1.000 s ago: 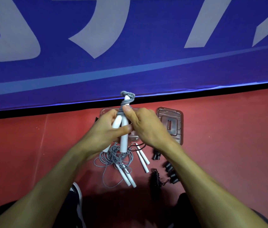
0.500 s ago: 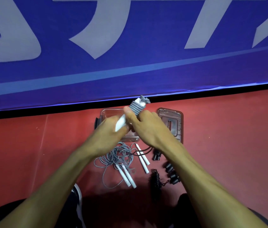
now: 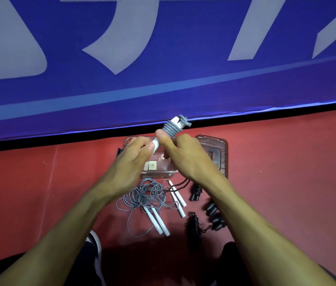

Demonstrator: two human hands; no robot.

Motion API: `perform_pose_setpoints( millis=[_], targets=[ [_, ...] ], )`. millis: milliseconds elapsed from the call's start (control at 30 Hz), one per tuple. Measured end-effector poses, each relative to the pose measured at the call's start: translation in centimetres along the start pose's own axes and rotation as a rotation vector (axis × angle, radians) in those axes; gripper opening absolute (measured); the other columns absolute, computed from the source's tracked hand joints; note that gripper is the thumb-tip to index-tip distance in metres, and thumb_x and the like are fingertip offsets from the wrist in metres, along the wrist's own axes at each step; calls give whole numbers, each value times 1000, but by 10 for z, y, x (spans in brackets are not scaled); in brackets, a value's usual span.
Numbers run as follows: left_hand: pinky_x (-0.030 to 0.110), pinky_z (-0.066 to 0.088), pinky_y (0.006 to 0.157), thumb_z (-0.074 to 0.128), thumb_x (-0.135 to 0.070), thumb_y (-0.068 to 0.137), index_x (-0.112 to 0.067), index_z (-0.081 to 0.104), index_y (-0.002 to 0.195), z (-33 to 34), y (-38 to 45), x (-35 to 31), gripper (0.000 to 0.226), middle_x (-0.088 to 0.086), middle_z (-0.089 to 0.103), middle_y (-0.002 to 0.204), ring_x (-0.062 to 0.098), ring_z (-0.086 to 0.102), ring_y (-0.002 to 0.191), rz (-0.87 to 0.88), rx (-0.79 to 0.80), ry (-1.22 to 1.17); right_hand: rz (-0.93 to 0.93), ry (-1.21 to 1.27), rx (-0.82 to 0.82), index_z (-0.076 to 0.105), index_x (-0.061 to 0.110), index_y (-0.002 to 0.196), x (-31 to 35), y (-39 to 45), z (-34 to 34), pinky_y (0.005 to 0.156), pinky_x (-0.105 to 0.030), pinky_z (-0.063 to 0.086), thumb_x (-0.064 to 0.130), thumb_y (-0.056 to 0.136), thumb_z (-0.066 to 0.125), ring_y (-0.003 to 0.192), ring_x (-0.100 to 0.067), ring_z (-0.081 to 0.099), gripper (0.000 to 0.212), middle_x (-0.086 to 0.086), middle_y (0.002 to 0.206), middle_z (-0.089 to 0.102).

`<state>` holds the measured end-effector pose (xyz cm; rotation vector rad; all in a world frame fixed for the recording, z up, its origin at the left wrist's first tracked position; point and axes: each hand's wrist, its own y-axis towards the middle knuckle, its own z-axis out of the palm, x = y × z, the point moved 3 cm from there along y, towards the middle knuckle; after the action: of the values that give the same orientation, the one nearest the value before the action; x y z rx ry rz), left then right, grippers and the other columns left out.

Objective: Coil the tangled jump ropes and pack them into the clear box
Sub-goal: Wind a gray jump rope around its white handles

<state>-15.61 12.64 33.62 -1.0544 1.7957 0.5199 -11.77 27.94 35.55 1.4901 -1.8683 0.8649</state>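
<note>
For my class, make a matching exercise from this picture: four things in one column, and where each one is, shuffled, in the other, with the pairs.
Things
1. wrapped grey rope
2. loose grey rope
3. clear box
4. box lid

Places
A. flat on the red floor, right of the box
B. held up in both hands
C. tangled on the floor near the person
D. on the floor, under the hands

Pairs: 1-B, 2-C, 3-D, 4-A
</note>
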Motion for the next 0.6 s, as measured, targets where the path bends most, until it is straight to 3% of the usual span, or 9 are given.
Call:
perform_pose_setpoints(
  millis=[100,200,233,300,400,500,600],
  targets=[
    [42,47,98,43,-68,85,-31,61,113,-6,2,0,49,-9,63,112,10,60,108,16,-38,19,-29,2,-22,65,3,67,0,2,2,70,-40,48,59,102,39,72,-29,62,71,-10,64,66],
    [16,46,77,56,-61,80,-25,63,105,-8,2,-5,44,-25,68,94,-5,62,87,29,-32,14,-72,40,5,60,10,61,2,2,2,63,-34,42,50,105,40,63,-24,56,62,-15,63,63],
    [14,45,73,58,-59,80,-23,63,101,-9,2,-6,41,-27,68,90,-6,63,83,32,-40,17,-76,55,6,58,14,59,2,2,1,60,-28,40,49,105,39,58,-20,54,61,-15,62,62],
    [25,51,76,60,-61,78,-23,61,92,-9,1,-6,41,-19,72,88,1,67,83,12,-57,11,-64,76,10,59,17,56,3,1,0,56,-19,36,50,106,37,52,-12,51,63,-11,59,63],
    [52,57,84,68,-58,73,-13,56,95,-9,-1,-4,51,0,77,89,21,74,86,-45,-21,-130,-42,50,36,61,16,54,2,-1,1,58,-20,37,54,105,35,54,-12,55,69,-8,58,64],
    [50,59,80,77,-45,69,-4,48,100,-9,-1,-5,59,6,77,85,21,75,78,-62,1,-232,-19,-15,79,64,11,58,3,-4,3,59,-28,41,61,103,30,53,-10,56,75,-5,54,62],
    [51,60,72,80,-14,82,-4,45,100,-7,1,-2,40,10,76,80,28,75,73,-104,-19,-254,-68,-82,44,61,8,58,3,-2,4,59,-33,43,59,103,33,54,-16,56,74,-7,54,60]
  ],
)
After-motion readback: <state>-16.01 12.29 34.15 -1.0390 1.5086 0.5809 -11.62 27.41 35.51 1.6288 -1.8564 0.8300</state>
